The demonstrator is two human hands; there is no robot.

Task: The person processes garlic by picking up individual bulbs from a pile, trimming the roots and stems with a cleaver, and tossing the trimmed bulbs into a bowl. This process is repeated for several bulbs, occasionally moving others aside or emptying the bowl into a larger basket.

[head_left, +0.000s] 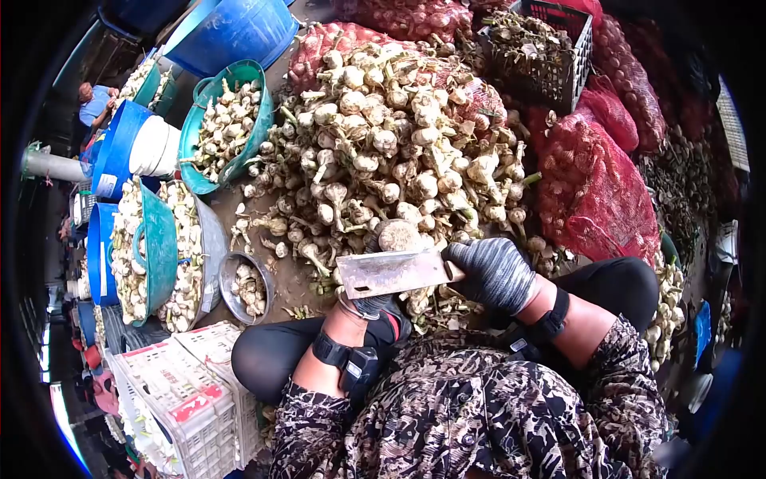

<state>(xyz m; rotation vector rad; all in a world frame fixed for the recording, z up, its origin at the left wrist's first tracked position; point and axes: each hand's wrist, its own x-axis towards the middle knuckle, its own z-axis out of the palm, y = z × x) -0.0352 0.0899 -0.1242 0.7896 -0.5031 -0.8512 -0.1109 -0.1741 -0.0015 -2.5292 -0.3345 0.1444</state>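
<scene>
- From my remote view, the right hand has its gloved fingers closed round the handle of the cleaver; that grip, I judge, steadies the broad blade across the front.
- The left hand sits behind the blade — I can't tell how its fingers close.
- The garlic bulb shows just beyond the blade's upper edge, its round face exposed, probably for access; the garlic heap lies ahead, within easy reach.
</scene>
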